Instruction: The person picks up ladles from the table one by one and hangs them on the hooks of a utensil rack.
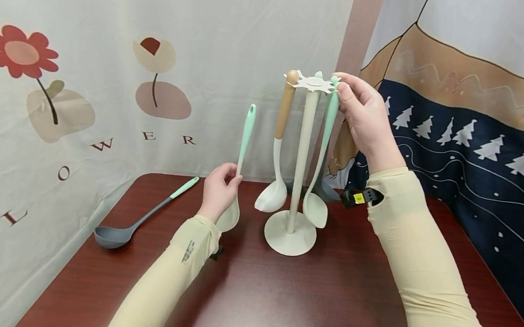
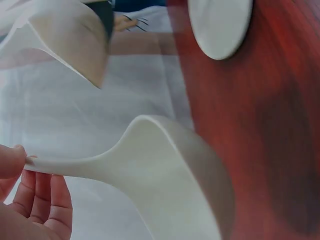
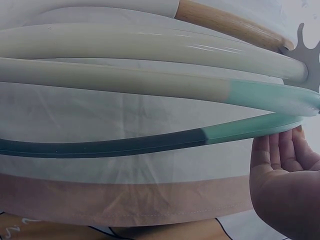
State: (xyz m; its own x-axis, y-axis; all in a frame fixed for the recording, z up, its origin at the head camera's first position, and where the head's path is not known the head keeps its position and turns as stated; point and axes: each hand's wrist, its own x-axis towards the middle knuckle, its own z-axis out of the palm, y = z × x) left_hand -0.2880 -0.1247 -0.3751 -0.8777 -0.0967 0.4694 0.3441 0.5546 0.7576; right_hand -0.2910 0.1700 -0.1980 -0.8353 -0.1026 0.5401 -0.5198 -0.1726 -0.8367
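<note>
My left hand (image 1: 219,191) pinches the thin shaft of a cream ladle (image 2: 160,175) with a mint handle, held upright just left of a cream utensil stand (image 1: 301,162). At the stand's slotted top, my right hand (image 1: 366,115) pinches the upper end of the mint handle of another cream ladle (image 1: 315,208), which hangs there bowl down. A white ladle (image 1: 272,196) with a wooden handle hangs on the stand's left side. Behind hangs a dark grey utensil (image 3: 125,148) with a mint handle; its lower end is partly hidden.
A grey ladle (image 1: 115,236) with a mint handle lies on the left of the dark red table (image 1: 296,303). The stand's round base (image 1: 278,241) rests on the table. Printed curtains (image 1: 236,40) hang behind and to the right.
</note>
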